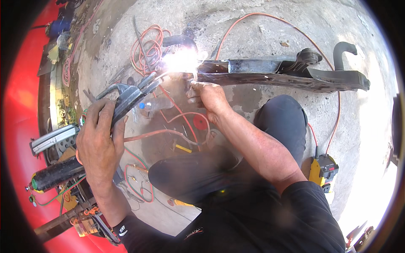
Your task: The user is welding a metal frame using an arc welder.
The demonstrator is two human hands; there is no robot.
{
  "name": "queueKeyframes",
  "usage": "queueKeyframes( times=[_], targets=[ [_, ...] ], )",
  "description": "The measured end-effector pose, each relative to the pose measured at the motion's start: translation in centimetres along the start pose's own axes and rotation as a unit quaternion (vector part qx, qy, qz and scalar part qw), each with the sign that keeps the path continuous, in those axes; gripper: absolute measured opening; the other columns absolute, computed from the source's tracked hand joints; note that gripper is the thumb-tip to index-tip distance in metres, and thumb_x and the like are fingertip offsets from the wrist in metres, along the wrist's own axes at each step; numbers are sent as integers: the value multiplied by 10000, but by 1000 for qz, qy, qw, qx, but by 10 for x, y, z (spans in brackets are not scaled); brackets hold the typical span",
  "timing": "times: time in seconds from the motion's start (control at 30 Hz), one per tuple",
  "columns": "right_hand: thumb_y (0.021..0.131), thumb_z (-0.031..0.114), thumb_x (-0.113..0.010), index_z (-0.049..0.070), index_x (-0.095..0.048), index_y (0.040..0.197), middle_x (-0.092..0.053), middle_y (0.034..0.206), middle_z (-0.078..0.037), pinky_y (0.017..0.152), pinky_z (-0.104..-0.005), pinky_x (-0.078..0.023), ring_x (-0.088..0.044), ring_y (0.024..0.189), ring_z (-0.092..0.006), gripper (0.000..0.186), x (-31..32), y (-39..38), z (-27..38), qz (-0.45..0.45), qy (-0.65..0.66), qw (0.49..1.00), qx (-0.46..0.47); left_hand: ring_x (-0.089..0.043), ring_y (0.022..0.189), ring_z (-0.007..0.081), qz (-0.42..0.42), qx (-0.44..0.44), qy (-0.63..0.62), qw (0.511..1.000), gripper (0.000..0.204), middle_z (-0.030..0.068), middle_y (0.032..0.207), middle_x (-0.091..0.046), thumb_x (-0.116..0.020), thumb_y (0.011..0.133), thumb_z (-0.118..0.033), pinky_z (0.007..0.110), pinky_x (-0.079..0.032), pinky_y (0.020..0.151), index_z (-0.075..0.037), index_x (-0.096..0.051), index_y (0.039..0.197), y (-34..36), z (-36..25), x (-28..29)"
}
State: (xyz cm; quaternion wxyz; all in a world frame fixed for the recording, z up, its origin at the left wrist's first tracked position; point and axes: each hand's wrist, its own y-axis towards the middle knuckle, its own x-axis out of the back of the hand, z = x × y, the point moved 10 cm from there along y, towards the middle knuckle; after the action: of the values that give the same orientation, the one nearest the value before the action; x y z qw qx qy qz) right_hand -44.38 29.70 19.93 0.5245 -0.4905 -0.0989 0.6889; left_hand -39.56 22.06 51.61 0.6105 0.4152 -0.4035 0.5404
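Left hand [99, 139]: fingers clenched round the lower end of a dark, straight-sided rod holder [126, 101], lever on top, its tip angled up at a white glare [181, 61]. Right hand [209, 96]: fingers bunched just below the glare, at the left end of the black metal beam [261, 78]; can't tell if they pinch anything.

Beam runs from the glare out to the right, over the floor. Long, channel-like, scuffed, with a round bushing [309, 56] on top and a bent tube [344, 50] near the far end. Left end washed out.

Floor [261, 29] is rough grey concrete, dark stains, sunlit at right. Red sheet [19, 122] along the left. Orange hose coil [147, 44] by the glare; yellow-and-black power unit [324, 170] at lower right.

Containers: clear plastic bottle [158, 104], blue cap, on its side between the hands, contents unclear. Black gas cylinder [57, 175], green neck, lying at left, contents hidden.
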Motion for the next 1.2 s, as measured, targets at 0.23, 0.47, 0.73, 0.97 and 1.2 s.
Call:
queueKeyframes(
  times=[0.23, 0.47, 0.73, 0.97, 1.2],
  targets=[
    [967, 202, -557, 55, -699, 990, -698, 813, -49, 633, -302, -431, -635, 669, -142, 206, -2, -1, 2, 16, -5, 1000, 7, -646, 1043, 359, -8, -4, -3, 1000, 354, 145, 1210, -620, -678, 865, -117, 410, -525, 853, -28, -624, 1203, 3, -2, -1],
    [965, 205, -566, 50, -692, 985, -698, 808, -61, 637, -311, -434, -633, 668, -149, 201, -1, 0, 2, 19, 8, 1000, 5, -643, 1045, 359, -2, -1, -5, 1000, 353, 147, 1206, -619, -675, 863, -110, 410, -525, 850, -27, -626, 1203, 4, -3, -1],
    [964, 198, -571, 48, -691, 969, -699, 812, -62, 631, -317, -431, -631, 672, -154, 192, 0, 1, 0, 8, -1, 1000, -1, -637, 1049, 366, 0, -5, 1, 1000, 350, 152, 1202, -616, -668, 864, -105, 413, -520, 855, -23, -618, 1201, 4, -1, -1],
    [957, 188, -582, 38, -699, 996, -698, 845, -77, 607, -301, -431, -633, 660, -158, 194, -4, -1, 1, 14, 26, 1000, -2, -634, 1049, 366, 1, -10, -3, 1000, 353, 155, 1198, -614, -668, 864, -107, 410, -519, 850, -17, -617, 1201, 7, -4, -1],
    [941, 85, -576, -65, -646, 978, -643, 843, -125, 551, -343, -581, -638, 675, -189, 170, 0, 18, -9, 22, 87, 996, 14, -632, 1053, 369, 0, -15, 0, 1000, 363, 155, 1197, -616, -669, 864, -103, 411, -522, 849, -24, -610, 1213, 8, -5, -1]
  ],
)
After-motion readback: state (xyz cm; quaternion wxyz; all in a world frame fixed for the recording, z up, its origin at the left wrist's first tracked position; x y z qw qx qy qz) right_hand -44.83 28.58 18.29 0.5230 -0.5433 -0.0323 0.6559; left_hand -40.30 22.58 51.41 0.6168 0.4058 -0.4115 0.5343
